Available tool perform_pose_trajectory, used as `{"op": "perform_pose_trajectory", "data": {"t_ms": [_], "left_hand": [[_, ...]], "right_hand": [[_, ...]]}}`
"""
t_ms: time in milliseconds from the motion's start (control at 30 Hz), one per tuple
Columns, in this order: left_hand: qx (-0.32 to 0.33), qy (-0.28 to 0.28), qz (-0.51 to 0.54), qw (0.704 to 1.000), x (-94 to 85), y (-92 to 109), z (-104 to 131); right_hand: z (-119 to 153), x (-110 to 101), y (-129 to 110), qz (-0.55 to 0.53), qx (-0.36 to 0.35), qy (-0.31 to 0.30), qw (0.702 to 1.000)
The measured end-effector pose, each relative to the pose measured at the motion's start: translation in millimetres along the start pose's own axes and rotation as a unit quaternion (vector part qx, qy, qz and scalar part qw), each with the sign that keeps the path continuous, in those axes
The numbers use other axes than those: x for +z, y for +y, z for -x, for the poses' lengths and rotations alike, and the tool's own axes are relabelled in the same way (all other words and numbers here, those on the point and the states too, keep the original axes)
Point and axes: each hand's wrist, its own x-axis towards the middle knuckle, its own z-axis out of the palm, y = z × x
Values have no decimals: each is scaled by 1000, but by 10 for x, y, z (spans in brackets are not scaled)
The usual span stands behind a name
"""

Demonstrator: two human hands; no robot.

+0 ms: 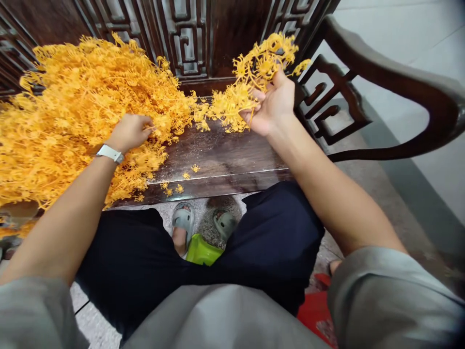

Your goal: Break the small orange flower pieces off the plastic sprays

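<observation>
A large heap of orange-yellow plastic flower pieces (83,106), spidery and tangled, covers the left part of the dark wooden bench. My left hand (132,132), with a pale band at the wrist, rests at the heap's right side, its fingers curled and pinched among the pieces. What exactly sits between those fingertips is partly hidden. Over the bench's right end, my right hand (274,104) is turned palm up, thumb and fingers around a loose bunch of yellow plastic flower pieces (267,60). More pieces trail from near that hand to the heap.
The wooden bench (225,152) has a carved lattice back (189,43) and a curved armrest (392,82) at right. Several small loose pieces (179,188) lie by its front edge. Below, a bright green plastic object (203,251) stands between sandalled feet. Something red (317,312) is at lower right.
</observation>
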Motion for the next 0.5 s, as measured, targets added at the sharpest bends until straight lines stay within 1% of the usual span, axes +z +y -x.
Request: {"op": "perform_pose_trajectory", "data": {"t_ms": [33, 100, 133, 200, 267, 333, 400, 433, 467, 500], "left_hand": [[-2, -13, -12, 1000, -35, -50, 21], [-3, -14, 4, 1000, -69, -73, 41], [-3, -6, 20, 1000, -69, -45, 38], [-12, 43, 65, 997, -42, 77, 9], [-37, 132, 104, 985, -7, 268, -29], [-73, 223, 133, 963, 10, 503, -50], [-89, 258, 157, 949, 8, 761, -37], [-70, 277, 150, 947, 8, 892, -17], [-26, 278, 138, 950, 17, 1020, 6], [34, 266, 134, 954, 41, 1141, 29]], "right_hand": [[-1, -36, -17, -15, -15, 8, 1000], [4, -61, -17, -42, -38, 29, 998], [8, -52, -4, -38, -35, 30, 998], [11, -3, 30, -14, -23, 30, 999], [10, 65, 59, 5, -26, 35, 999], [6, 126, 77, 9, -47, 43, 998], [6, 175, 93, -1, -69, 41, 997], [13, 197, 101, -6, -74, 37, 997], [27, 221, 109, -9, -73, 32, 997], [50, 247, 115, -5, -68, 23, 997]]}}
